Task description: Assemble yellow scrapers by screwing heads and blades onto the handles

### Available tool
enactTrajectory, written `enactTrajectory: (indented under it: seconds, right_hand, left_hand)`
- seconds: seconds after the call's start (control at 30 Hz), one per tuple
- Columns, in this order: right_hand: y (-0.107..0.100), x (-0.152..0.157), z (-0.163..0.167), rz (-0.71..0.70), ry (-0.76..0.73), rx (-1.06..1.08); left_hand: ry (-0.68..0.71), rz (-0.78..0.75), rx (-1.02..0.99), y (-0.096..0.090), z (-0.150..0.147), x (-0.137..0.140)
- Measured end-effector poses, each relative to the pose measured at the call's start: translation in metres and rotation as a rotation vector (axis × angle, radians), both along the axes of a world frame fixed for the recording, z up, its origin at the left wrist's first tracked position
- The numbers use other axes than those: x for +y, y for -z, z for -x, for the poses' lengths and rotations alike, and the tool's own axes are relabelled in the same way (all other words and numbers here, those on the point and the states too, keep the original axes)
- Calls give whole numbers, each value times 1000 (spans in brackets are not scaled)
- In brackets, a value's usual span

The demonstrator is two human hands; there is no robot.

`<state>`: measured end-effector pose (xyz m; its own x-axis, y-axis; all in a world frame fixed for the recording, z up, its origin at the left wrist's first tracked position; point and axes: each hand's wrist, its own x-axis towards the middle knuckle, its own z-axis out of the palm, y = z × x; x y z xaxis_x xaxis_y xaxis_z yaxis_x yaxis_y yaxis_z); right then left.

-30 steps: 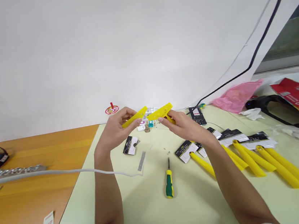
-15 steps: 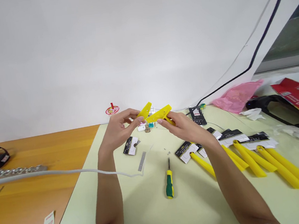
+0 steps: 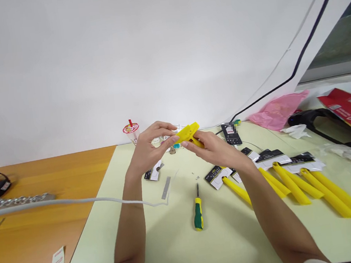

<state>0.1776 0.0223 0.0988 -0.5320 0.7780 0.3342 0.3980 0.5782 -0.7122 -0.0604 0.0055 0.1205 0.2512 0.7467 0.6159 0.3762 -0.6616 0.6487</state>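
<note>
My left hand (image 3: 154, 144) pinches a flat yellow plastic plate (image 3: 182, 135) between thumb and fingers. In my right hand (image 3: 216, 148) is a yellow scraper (image 3: 197, 142), gripped close below its head. The plate lies over the scraper head, and the two overlap; whether they are fully seated together I cannot tell. Below the hands, a green and yellow screwdriver (image 3: 198, 214) lies on the table with its tip pointing away from me. Several tiny screws (image 3: 197, 178) sit just beyond that tip. A thin grey metal blade (image 3: 166, 188) rests to the left.
Several yellow scraper handles (image 3: 292, 185) with black-and-white cards lie at right. Another card (image 3: 152, 173) is near my left wrist. A cup with a red straw (image 3: 130, 128) stands by the wall. A white cable (image 3: 75, 201) crosses from the left; a pink bag (image 3: 278, 112) lies at back right.
My left hand has moved right, bringing the yellow plate from beside the scraper head to overlapping it. My right hand has barely moved.
</note>
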Motion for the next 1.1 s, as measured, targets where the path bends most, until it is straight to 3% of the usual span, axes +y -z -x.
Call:
enactTrajectory:
  seconds: [0.3,0.5,0.67,0.77,0.9,1.0,1.1]
  right_hand:
    - [-4,-4,3,77,-40,39]
    - [-3,-4,1,50,-33,33]
    - [-10,-6,-4,17,42,16]
    - [-12,-7,-9,-10,80,11]
    - [-12,-7,-15,-10,95,37]
    - [-12,-8,-17,-38,102,36]
    - [-15,-10,-19,-69,109,28]
  left_hand:
    - [9,23,-36,2,-4,2]
    - [44,43,-91,1,-6,2]
    - [-35,129,-95,8,21,21]
    - [-39,417,195,32,45,48]
    - [-81,1126,734,81,56,80]
    - [-105,1275,853,113,45,93]
    - [-111,1321,921,131,32,100]
